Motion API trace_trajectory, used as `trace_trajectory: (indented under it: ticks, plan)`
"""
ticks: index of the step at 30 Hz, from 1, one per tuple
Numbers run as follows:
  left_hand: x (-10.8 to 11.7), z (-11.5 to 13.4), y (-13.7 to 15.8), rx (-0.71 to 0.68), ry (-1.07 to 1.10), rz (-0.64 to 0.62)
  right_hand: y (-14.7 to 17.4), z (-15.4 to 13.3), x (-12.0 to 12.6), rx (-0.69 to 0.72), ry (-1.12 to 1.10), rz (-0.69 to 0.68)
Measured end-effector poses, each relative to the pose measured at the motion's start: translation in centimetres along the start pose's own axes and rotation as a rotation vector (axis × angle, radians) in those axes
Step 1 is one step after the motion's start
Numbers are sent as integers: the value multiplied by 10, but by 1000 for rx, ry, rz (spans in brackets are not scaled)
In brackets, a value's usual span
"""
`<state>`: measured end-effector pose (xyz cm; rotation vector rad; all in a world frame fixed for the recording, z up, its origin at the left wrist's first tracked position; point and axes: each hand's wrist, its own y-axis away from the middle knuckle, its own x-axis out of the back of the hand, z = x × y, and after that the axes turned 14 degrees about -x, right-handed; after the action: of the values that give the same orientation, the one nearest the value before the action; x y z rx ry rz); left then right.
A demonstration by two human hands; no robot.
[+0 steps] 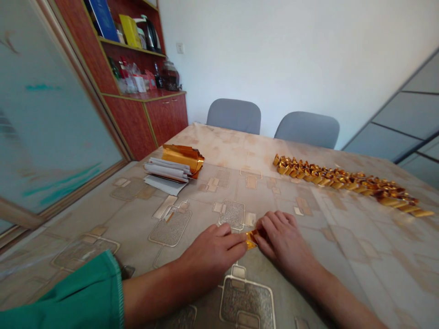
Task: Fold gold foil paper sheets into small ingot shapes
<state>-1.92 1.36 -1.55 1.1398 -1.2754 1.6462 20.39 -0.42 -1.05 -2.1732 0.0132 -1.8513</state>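
Between my two hands, low over the middle of the table, is a small piece of gold foil paper point(251, 239), mostly covered by fingers. My left hand point(219, 249) is closed, its fingertips on the foil's left end. From the other side my right hand point(279, 237) curls its fingers round the right end. Farther off to the left lies a stack of foil sheets, some gold side up point(183, 156) and some white side up point(167, 170). Folded gold foil pieces point(329, 176) stand packed in long rows at the right.
A patterned cloth covers the table point(212, 192). Two grey chairs point(233, 115) stand at its far side, by the white wall. At the back left is a red-brown cabinet point(168, 114) holding a kettle and bottles, with a frosted sliding door point(58, 114) nearer on the left.
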Motion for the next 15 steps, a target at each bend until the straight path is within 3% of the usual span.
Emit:
trace_trajectory:
  ticks: [5, 9, 15]
  plan:
    - [4, -2, -4, 31, 66, -31, -3, 4, 3, -9, 3, -39]
    - [9, -2, -12, 89, 146, -25, -3, 8, 1, -50, -148, -42]
    - [20, -8, -31, 320, 205, -62, -6, 9, 13, -103, -366, 23]
